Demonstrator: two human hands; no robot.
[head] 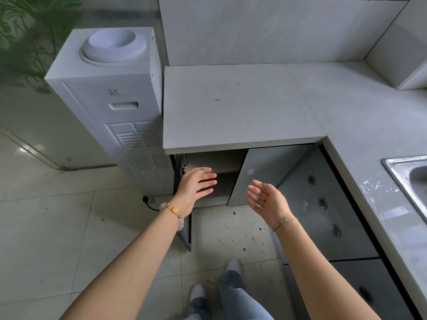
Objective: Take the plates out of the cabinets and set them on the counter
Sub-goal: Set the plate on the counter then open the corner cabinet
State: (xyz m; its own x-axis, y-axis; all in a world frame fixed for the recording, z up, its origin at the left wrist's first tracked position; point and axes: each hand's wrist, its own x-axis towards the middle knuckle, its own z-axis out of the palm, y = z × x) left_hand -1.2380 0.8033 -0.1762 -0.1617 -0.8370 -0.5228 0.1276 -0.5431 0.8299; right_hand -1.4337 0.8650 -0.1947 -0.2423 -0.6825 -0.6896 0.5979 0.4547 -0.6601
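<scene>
A low cabinet [217, 166] under the grey counter [235, 107] has its left door [184, 232] swung open toward me. Inside I see a shelf and dark space, and no plates show from this angle. My left hand [196, 184] reaches toward the opening with fingers spread and nothing in it. To its right, my right hand [265, 198] hovers in front of the closed right door [265, 172], palm turned inward, fingers apart and empty. Both hands are outside the cabinet.
A white water dispenser [111, 88] stands tight against the counter's left end. A steel sink [411, 179] sits in the counter at the right. More grey cabinet doors with round vents [323, 204] line the right side. A plant [27, 31] fills the far left corner.
</scene>
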